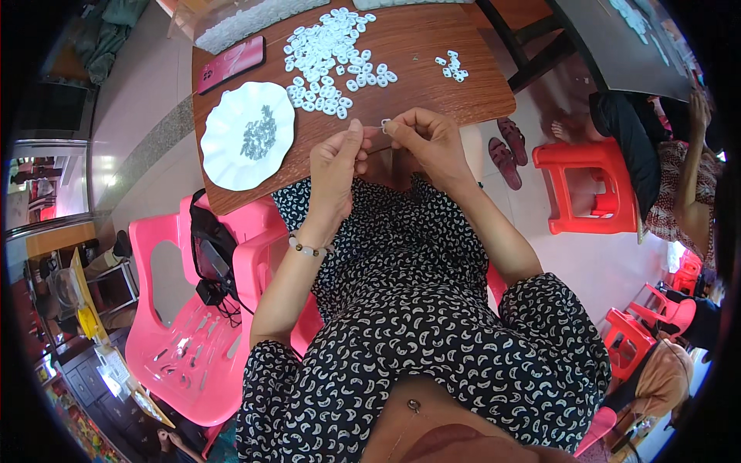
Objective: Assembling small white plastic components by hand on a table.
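Over the near edge of the wooden table, my right hand (434, 147) pinches a small white two-holed plastic piece (385, 125) between thumb and fingertips. Close by on its left, my left hand (338, 160) is closed in a pinch, its fingertips pointing at that piece; what they hold is too small to make out. A large pile of similar white oval pieces (320, 54) is spread beyond my hands. To the left, a white scalloped plate (220, 147) bears many tiny grey metal-looking parts (261, 135). A smaller group of white pieces (454, 68) lies to the right.
A pink phone (231, 65) lies on the table (432, 96) behind the plate. White bags (255, 23) line the far edge. A pink chair (181, 339) with a black bag (212, 247) stands at left. Slippers (505, 162), a red stool (587, 189) and another person (687, 185) are at right.
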Tool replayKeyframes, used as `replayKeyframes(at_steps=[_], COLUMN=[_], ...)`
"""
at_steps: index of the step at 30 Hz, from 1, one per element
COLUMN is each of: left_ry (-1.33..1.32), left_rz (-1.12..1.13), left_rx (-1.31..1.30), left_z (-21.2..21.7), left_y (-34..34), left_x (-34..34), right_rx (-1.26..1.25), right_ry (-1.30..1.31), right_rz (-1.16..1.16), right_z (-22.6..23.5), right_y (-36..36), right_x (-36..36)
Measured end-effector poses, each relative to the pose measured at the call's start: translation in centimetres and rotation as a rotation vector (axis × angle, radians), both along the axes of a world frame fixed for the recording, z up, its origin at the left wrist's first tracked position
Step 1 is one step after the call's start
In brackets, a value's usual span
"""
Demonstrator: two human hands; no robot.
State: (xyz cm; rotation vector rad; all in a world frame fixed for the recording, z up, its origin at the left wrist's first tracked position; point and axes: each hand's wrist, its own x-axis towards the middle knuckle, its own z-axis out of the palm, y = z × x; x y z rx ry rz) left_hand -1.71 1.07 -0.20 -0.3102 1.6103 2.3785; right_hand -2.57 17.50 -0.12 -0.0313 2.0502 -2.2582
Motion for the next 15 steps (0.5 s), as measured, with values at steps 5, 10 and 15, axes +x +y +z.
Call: replayKeyframes(at_steps=[5, 10, 15], left_ry=[0.034, 0.019, 0.003], left_rz=[0.009, 0.028, 0.029], left_rx=[-0.045, -0.009, 0.023], left_z=[-0.37, -0.56, -0.26], left_y=[-0.06, 0.06, 0.06], left_x=[0.02, 0.0, 0.12], right_rx=[0.004, 0.016, 0.079], right_ry=[-0.026, -0.024, 0.022], right_rz=[0.013, 0.032, 0.025], right_z=[-0.11, 0.01, -0.26], right_y=[-0.1, -0.18, -0.2], right_x=[0.14, 0.23, 0.33])
